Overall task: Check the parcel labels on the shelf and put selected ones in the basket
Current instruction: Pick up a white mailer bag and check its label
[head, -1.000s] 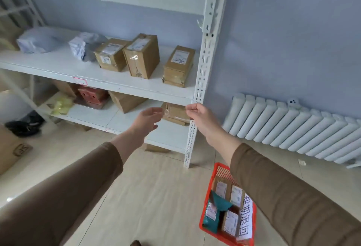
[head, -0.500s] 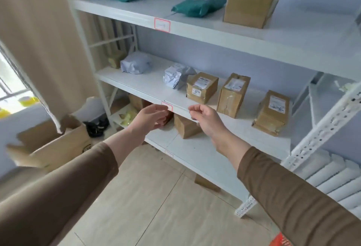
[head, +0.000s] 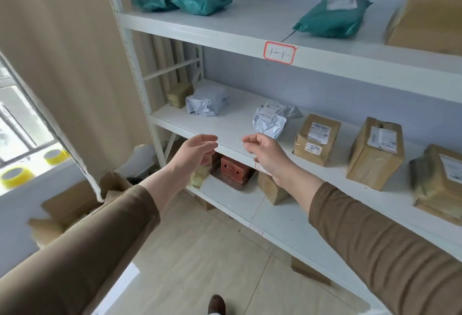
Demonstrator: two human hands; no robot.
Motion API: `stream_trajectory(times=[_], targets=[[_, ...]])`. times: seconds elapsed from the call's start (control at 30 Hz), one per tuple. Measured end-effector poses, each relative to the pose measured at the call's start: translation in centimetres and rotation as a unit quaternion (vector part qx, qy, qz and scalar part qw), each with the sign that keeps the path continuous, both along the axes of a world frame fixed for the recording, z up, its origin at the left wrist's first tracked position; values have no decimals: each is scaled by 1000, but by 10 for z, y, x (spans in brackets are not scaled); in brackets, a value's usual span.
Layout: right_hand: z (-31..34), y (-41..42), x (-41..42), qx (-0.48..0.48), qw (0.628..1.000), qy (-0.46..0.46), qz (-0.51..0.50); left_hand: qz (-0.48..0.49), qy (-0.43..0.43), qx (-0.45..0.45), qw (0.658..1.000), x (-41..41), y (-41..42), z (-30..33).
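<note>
Pale blue wall behind a white shelf rack (head: 332, 62), curtain (head: 62, 64) off to the left. Cardboard boxes (head: 316, 139) and grey mailer bags (head: 272, 121) sit on the middle shelf, green bags (head: 330, 18) up top. Left hand (head: 195, 152) and right hand (head: 267, 154) hover at the shelf edge, fingers (head: 208, 138) loosely curled, holding nothing.

Three green mailer bags (head: 205, 1) at twelve o'clock, two grey poly bags (head: 206, 101) centre, three labelled cardboard boxes (head: 316, 138) at three o'clock, two yellow tape rolls (head: 15, 177) at nine
</note>
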State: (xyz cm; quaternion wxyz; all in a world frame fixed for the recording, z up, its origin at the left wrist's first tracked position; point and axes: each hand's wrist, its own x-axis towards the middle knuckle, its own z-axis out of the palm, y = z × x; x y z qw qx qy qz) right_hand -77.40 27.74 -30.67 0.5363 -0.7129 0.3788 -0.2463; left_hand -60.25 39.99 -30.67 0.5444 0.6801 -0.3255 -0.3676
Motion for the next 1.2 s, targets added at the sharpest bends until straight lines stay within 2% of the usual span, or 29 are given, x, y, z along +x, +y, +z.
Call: stream_trajectory(times=[0.13,0.5,0.6,0.83,1.0,1.2], targets=[[-9,-60,75,11,1000,8,-8,-6,-12,10,1000,72,-57,-4],[-20,-185,261,130,991,14,-10,7,-53,73,996,262,-176,-27],[-28,-210,290,188,981,-3,-52,2,-52,89,995,305,-213,-35],[-53,-265,367,240,956,-9,-166,-42,-43,128,990,398,-320,-64],[-72,-297,426,250,941,-16,-229,-103,-54,135,984,449,-388,-81],[-98,-320,461,266,902,-26,-340,-160,-57,178,969,481,-443,-103]])
